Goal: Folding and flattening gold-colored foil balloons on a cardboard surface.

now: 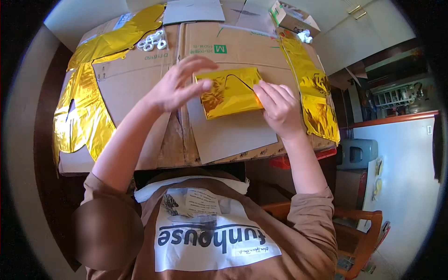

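Note:
A folded rectangle of shiny gold foil (231,100) lies at the middle of the table, over a grey flat board (224,140). A thin dark bent line (239,80) crosses its upper face; whether it is a cord or a marking I cannot tell. My right hand (280,105) pinches the foil's right edge between thumb and fingers. Over the foil's upper left corner hovers my left hand (179,86), fingers apart and somewhat curved, with nothing held in it.
Brown cardboard (126,93) covers the table. Gold foil sheets (77,112) lie along the left, another gold foil sheet (312,84) along the right. Several white rings (151,41) sit at the back left, an open carton (294,18) at the back right. A wooden chair (359,233) stands at lower right.

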`<state>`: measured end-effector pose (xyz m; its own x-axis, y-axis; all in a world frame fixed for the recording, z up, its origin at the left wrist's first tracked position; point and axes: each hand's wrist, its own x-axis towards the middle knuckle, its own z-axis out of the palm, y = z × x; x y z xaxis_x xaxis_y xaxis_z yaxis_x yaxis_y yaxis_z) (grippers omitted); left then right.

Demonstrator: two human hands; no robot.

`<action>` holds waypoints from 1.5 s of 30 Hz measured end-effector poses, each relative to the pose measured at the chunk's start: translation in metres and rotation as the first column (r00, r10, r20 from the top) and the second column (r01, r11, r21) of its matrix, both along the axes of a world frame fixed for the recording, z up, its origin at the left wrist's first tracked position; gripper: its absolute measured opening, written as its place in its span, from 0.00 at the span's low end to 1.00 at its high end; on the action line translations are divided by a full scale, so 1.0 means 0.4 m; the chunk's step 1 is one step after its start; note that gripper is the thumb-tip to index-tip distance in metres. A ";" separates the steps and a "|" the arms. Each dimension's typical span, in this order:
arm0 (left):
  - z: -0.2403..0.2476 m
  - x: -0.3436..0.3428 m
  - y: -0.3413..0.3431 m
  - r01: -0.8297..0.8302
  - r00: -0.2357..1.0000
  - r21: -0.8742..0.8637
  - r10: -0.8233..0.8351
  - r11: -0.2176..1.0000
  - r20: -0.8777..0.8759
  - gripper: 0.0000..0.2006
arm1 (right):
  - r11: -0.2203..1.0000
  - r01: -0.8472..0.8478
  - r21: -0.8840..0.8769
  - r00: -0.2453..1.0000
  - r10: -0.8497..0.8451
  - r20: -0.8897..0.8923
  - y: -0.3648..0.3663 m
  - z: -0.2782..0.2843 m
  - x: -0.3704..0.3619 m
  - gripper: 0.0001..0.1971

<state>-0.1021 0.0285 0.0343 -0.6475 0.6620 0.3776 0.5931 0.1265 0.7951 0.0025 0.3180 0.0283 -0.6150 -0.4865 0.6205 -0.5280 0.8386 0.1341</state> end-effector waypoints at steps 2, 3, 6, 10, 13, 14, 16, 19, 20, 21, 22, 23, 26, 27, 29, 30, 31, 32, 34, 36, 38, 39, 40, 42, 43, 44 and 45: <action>0.015 -0.028 0.049 -0.075 0.997 -0.251 0.080 0.965 0.009 0.27 | 0.998 0.030 0.051 0.998 -0.027 -0.054 -0.015 -0.001 0.008 0.10; 0.021 -0.044 0.076 -0.077 0.997 -0.382 0.071 0.921 -0.029 0.25 | 0.996 0.043 0.077 0.996 -0.036 -0.084 -0.019 0.002 0.010 0.10; 0.001 -0.058 0.126 -0.101 0.992 -0.498 0.052 0.861 -0.112 0.20 | 0.984 0.028 0.175 0.999 -0.020 -0.048 -0.009 -0.027 0.023 0.13; 0.010 -0.053 0.151 -0.012 0.999 -0.557 0.036 0.830 0.032 0.21 | 0.972 0.001 0.234 0.998 0.014 -0.062 0.003 -0.044 0.034 0.14; 0.034 -0.055 0.160 0.098 0.976 -0.623 0.046 0.776 0.211 0.21 | 0.978 -0.010 0.210 0.998 0.022 -0.053 -0.005 -0.017 0.058 0.14; 0.041 -0.057 0.164 0.137 0.964 -0.645 0.050 0.752 0.263 0.21 | 0.985 -0.007 0.171 0.999 0.013 -0.033 -0.008 -0.006 0.070 0.14; 0.057 -0.057 0.170 0.261 0.923 -0.668 0.022 0.697 0.383 0.21 | 0.996 0.003 0.092 1.000 -0.004 0.009 -0.015 0.008 0.103 0.14; 0.037 -0.057 0.166 0.411 0.809 -0.545 -0.016 0.731 0.588 0.21 | 0.998 0.049 0.046 0.999 -0.050 0.016 -0.026 0.016 0.150 0.14; 0.034 -0.053 0.168 0.448 0.755 -0.473 -0.038 0.759 0.655 0.21 | 0.997 0.067 0.038 0.998 -0.067 0.015 -0.028 0.019 0.166 0.14; 0.033 -0.048 0.171 0.422 0.799 -0.501 -0.048 0.756 0.600 0.22 | 0.994 0.096 0.048 0.995 -0.096 -0.004 -0.036 0.016 0.178 0.13; 0.032 -0.040 0.175 0.393 0.839 -0.528 -0.057 0.753 0.542 0.22 | 0.992 0.106 0.074 0.994 -0.106 0.003 -0.040 0.007 0.187 0.13; 0.034 -0.032 0.181 0.366 0.874 -0.551 -0.074 0.750 0.480 0.22 | 0.987 0.121 0.103 0.992 -0.123 0.009 -0.041 -0.007 0.197 0.13; 0.020 -0.008 0.188 0.336 0.892 -0.536 -0.078 0.774 0.446 0.24 | 0.980 0.136 0.144 0.989 -0.144 0.041 -0.040 -0.038 0.218 0.14; 0.022 0.005 0.186 0.267 0.912 -0.559 -0.019 0.785 0.409 0.26 | 0.980 0.134 0.145 0.988 -0.143 0.051 -0.037 -0.043 0.225 0.14; 0.037 0.043 0.173 0.121 0.938 -0.598 0.105 0.792 0.330 0.29 | 0.982 0.125 0.139 0.988 -0.137 0.076 -0.032 -0.052 0.232 0.14; 0.048 0.059 0.168 0.116 0.893 -0.593 0.177 0.797 0.414 0.30 | 0.983 0.122 0.136 0.987 -0.134 0.088 -0.026 -0.053 0.234 0.14; 0.061 0.074 0.160 0.111 0.835 -0.588 0.246 0.801 0.492 0.30 | 0.984 0.119 0.133 0.986 -0.133 0.100 -0.022 -0.055 0.237 0.14; 0.072 0.091 0.149 0.101 0.765 -0.585 0.313 0.805 0.562 0.31 | 0.985 0.119 0.123 0.985 -0.133 0.110 -0.022 -0.056 0.239 0.14; 0.082 0.118 0.117 0.031 0.809 -0.575 0.317 0.818 0.495 0.30 | 0.986 0.129 0.103 0.981 -0.143 0.135 -0.021 -0.061 0.245 0.14; 0.062 0.144 0.071 -0.038 0.850 -0.534 0.308 0.845 0.428 0.30 | 0.990 0.125 0.060 0.982 -0.132 0.133 -0.029 -0.061 0.242 0.13; 0.024 0.167 0.044 -0.084 0.892 -0.458 0.272 0.885 0.361 0.31 | 0.992 0.120 0.033 0.984 -0.123 0.130 -0.034 -0.057 0.243 0.13; 0.030 0.177 0.043 -0.067 0.848 -0.439 0.284 0.896 0.448 0.33 | 0.993 0.116 0.027 0.985 -0.119 0.129 -0.035 -0.054 0.244 0.14; 0.027 0.187 0.047 -0.083 0.827 -0.396 0.285 0.914 0.485 0.31 | 0.993 0.112 0.022 0.985 -0.114 0.127 -0.036 -0.050 0.246 0.15; 0.020 0.207 0.057 -0.122 0.782 -0.305 0.281 0.944 0.556 0.29 | 0.994 0.106 0.033 0.991 -0.108 0.082 -0.029 -0.025 0.248 0.13; 0.025 0.222 0.063 -0.134 0.747 -0.280 0.282 0.951 0.601 0.28 | 0.994 0.103 0.038 0.993 -0.105 0.059 -0.023 -0.017 0.250 0.12; 0.011 0.237 0.065 -0.152 0.759 -0.257 0.280 0.954 0.588 0.28 | 0.995 0.084 0.060 0.993 -0.088 0.072 -0.014 -0.015 0.253 0.12; -0.014 0.252 0.067 -0.170 0.770 -0.235 0.278 0.957 0.574 0.28 | 0.995 0.065 0.082 0.994 -0.072 0.086 -0.004 -0.016 0.256 0.12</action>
